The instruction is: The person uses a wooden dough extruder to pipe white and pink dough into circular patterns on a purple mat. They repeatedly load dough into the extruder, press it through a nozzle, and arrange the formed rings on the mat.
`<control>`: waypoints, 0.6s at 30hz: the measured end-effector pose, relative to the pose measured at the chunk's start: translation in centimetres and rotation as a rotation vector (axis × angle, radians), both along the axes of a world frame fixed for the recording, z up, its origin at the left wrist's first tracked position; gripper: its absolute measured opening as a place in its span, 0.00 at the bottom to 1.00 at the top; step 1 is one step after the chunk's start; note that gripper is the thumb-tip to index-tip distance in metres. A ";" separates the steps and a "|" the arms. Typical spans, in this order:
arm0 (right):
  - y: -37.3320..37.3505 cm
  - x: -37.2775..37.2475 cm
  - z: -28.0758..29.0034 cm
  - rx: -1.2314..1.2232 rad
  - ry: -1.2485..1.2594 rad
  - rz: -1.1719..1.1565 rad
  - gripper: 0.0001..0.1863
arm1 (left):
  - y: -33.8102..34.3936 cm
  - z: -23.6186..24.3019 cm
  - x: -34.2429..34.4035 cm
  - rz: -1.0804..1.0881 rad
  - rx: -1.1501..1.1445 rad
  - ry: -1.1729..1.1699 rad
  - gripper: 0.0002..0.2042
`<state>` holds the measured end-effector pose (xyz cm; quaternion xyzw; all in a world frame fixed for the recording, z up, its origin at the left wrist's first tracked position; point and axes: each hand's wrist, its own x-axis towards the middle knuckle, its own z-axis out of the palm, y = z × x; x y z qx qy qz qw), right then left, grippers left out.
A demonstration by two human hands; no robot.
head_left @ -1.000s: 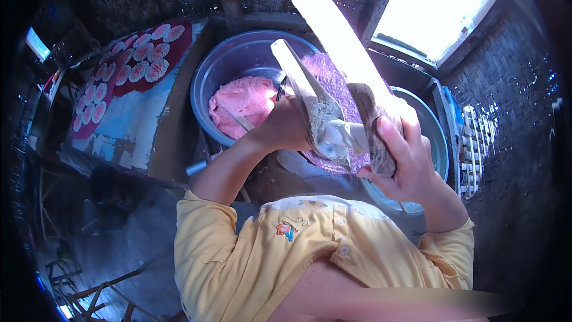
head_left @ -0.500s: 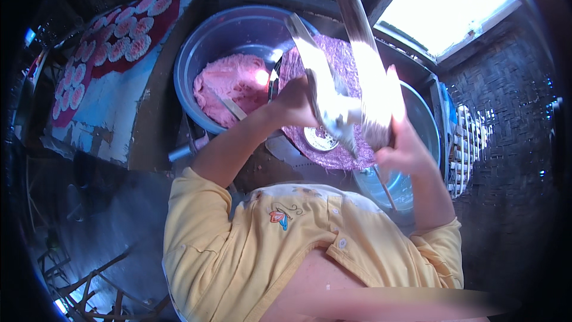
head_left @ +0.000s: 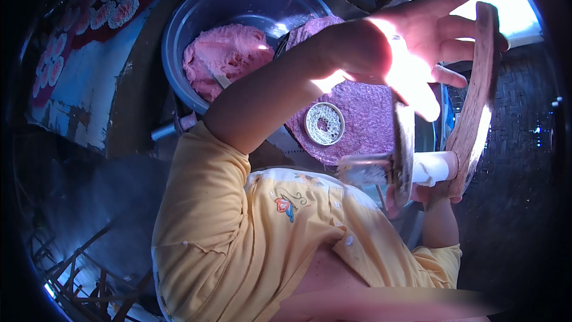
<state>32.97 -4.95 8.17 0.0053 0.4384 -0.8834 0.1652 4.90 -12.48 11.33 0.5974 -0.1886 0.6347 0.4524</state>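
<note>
In my right hand [head_left: 424, 194] is a wooden hand press [head_left: 475, 113], held at right around its lower part. Its two long wooden bars stand roughly upright, with a white cylinder [head_left: 430, 168] between them and a pale tube-like end [head_left: 364, 170] pointing left. My left hand [head_left: 411, 50] reaches across to the upper right, fingers spread, holding nothing, in front of the bright window. Whether its fingertips touch the far bar is unclear. Below my left forearm, a round white perforated disc [head_left: 325, 124] lies on a purple textured sheet [head_left: 357, 104].
A blue tub [head_left: 173, 42] at the back holds pink dough [head_left: 220, 53] with a flat stick [head_left: 223, 81] in it. Far left, a board [head_left: 83, 125] carries several pink-white lacy rounds [head_left: 124, 11]. A woven wall [head_left: 524, 113] closes the right side.
My left hand has let go of the press and swung up and right, fingers spreading. The press has moved right and turned in my right hand, which is lower now.
</note>
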 end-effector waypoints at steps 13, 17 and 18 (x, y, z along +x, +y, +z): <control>2.6 -2.1 -1.4 0.249 -0.463 -0.210 0.57 | 5.2 -12.9 -3.2 -0.014 -1.085 -0.742 0.29; 2.5 -2.6 -0.9 0.322 -0.508 -0.226 0.57 | 5.6 -15.7 -4.4 -0.200 -0.951 -0.755 0.26; 2.6 -2.5 -0.8 0.338 -0.511 -0.226 0.57 | 5.7 -16.3 -4.5 -0.268 -0.853 -0.724 0.26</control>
